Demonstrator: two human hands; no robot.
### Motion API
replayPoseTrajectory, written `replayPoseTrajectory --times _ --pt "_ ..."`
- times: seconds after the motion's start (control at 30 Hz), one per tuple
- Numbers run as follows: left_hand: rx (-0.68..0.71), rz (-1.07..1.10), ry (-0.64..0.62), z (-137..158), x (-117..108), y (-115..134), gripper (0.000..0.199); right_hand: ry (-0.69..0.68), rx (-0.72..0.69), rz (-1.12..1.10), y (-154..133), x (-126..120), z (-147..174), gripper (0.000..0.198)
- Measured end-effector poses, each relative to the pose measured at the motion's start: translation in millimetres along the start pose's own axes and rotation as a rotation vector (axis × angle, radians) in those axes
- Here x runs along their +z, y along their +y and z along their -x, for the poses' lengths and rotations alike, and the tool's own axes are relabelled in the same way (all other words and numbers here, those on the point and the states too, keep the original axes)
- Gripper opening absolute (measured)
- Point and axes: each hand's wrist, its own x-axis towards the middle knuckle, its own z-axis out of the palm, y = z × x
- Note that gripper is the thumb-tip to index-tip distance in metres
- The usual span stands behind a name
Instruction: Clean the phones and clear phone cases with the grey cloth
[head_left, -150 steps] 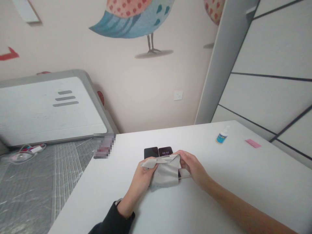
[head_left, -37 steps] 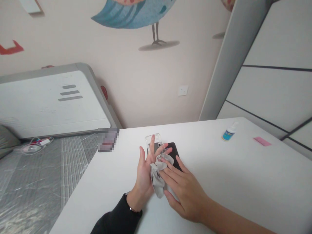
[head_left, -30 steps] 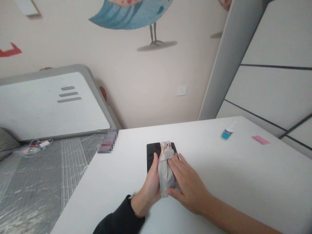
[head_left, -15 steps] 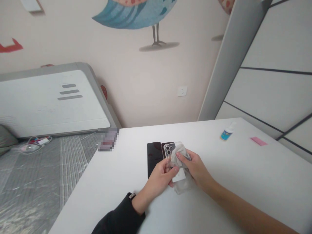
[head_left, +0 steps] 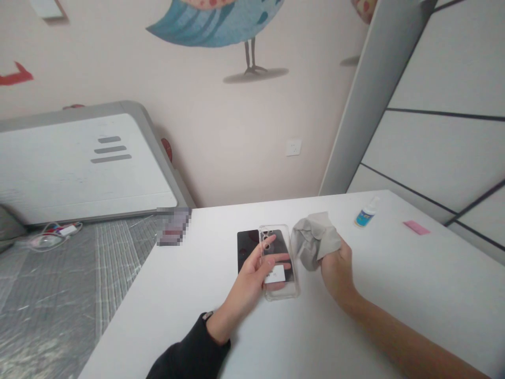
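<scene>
My left hand (head_left: 248, 279) holds a clear phone case (head_left: 292, 290) above the table, thumb in front and fingers behind, showing through the plastic. The case has camera holes near its top, and a small white card (head_left: 277, 274) shows at its lower part. To its right, my right hand (head_left: 340, 271) is closed on a crumpled grey cloth (head_left: 313, 239), apart from the case. Beneath and left of the case lies a black phone (head_left: 246, 247), partly covered by my left hand. Another dark, flat object shows through the clear case.
On the white table (head_left: 177, 295), a small spray bottle with a blue label (head_left: 363, 218) stands at the right. A pink packet (head_left: 416, 227) lies farther right. A blurred-out item (head_left: 173, 226) sits at the left edge. A wall socket (head_left: 293, 147) is behind.
My right hand has drawn the cloth off the case to the right, and the cloth now spreads out more. The case faces me more fully, still in my left hand.
</scene>
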Motion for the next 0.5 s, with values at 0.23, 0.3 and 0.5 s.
replayPoseTrajectory --times 0.23,0.3,0.5 --pt "-0.01 0.196 0.023 3.4 7.1 2.1 0.072 -0.522 -0.728 0.434 -3.0 2.8 4.7 0.045" --pt "0.032 0.305 0.048 3.9 8.9 4.7 0.064 -0.641 -0.811 0.525 -6.0 5.5 6.6 0.052" --pt "-0.012 0.467 0.083 2.6 5.7 10.4 0.051 -0.818 -0.966 0.591 -18.7 5.7 15.3 0.061"
